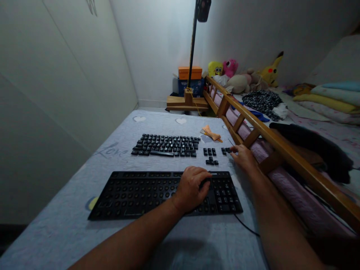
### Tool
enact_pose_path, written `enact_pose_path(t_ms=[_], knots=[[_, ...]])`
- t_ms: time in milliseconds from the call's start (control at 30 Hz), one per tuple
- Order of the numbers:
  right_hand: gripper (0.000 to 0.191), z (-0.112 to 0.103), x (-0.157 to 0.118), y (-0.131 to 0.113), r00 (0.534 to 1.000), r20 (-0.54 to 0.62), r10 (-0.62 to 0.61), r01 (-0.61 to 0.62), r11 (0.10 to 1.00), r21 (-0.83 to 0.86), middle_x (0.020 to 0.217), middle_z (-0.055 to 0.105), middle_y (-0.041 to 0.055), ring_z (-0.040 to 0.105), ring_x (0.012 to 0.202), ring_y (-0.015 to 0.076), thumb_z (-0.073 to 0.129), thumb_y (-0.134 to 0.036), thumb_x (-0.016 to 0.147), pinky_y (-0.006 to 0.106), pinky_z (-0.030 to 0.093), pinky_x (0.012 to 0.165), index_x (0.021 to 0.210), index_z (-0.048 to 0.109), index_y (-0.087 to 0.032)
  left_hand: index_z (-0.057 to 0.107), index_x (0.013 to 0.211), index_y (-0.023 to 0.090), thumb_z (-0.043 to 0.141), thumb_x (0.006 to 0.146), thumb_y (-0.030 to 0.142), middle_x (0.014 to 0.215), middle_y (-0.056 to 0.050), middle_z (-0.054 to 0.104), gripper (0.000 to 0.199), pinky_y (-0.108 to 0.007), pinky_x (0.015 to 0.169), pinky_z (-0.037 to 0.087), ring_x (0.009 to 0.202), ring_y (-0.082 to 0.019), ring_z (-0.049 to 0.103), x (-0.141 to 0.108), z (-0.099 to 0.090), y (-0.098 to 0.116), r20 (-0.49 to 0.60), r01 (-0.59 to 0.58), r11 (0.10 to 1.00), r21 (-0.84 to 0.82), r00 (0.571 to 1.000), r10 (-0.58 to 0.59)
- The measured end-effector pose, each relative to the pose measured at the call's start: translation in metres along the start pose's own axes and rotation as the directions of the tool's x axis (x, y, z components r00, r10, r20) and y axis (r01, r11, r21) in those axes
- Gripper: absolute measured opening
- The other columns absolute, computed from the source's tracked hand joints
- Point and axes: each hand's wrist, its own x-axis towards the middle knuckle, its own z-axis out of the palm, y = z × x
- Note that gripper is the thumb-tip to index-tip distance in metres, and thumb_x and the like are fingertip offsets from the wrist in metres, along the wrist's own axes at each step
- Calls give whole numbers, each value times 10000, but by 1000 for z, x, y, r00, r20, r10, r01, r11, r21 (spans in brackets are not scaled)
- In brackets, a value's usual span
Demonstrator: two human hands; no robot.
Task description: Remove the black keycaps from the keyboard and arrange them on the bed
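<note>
Although the black plastic keyboard [149,191] wears caps on most of its number pad [226,193], the wider stretch to the left shows bare switch stems; it lies crosswise on the near part of the light-blue printed sheet [67,225], its thin black cable [247,227] running off the near right side. Left hand [192,187] rests over the board just left of the pad: fingers loosely bent, thumb apart from index, nothing seen between them. Cannot tell whether the hidden fingers grip. Beyond the far edge, loose black keycaps [168,145] sit in rows copying the keyboard layout, with the long black space bar cap [162,153] at the front; to their right, a six-cap block [209,152] and a small black arrow cluster [211,161]. Farther right, a short row of black caps [224,151]; right hand [244,156] is at its end, thumb and fingertips pinched, apparently on a slim sliver [231,142] too small to identify. Step, as judged: sorting number-pad caps into place beside the others; whether the pinch also takes a cap, unclear. Next move calls for a light touch that squares the cap without nudging neighbours, board kept steady. Behind: a crumpled orange cloth [212,134], then a varnished wooden rail [261,131].
</note>
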Motion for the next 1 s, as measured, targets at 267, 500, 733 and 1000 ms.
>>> enact_pose_path(t_ms=[267,500,733,1000], knots=[[202,13,-6,7,1000,-26,-8,7,1000,-23,915,686,97,628,833,230,593,-125,776,327,463,781,899,743,-181,666,976,187,602,841,118,984,-57,715,164,-400,878,461,936,-214,629,1,-1,0,20,-17,1000,1,1000,17],[210,19,-8,6,1000,-20,-7,6,999,-40,929,703,94,636,855,222,609,-131,787,306,464,800,931,757,-171,666,963,182,599,843,109,962,-53,715,156,-393,870,455,917,-208,632,0,0,-1,13,-34,999,-7,999,35],[238,22,-8,7,1000,5,-2,2,998,-62,959,716,111,651,886,225,599,-122,808,301,475,834,982,759,-137,666,959,181,591,845,112,950,-53,715,154,-398,863,454,902,-210,634,1,0,-1,16,-45,999,-5,999,45],[245,23,-8,4,1000,29,-7,10,996,-88,1009,727,116,655,920,228,589,-137,831,302,477,849,1002,764,-152,664,949,181,591,845,110,932,-44,717,146,-383,846,452,881,-197,634,1,1,-1,15,-59,998,-2,998,59]])
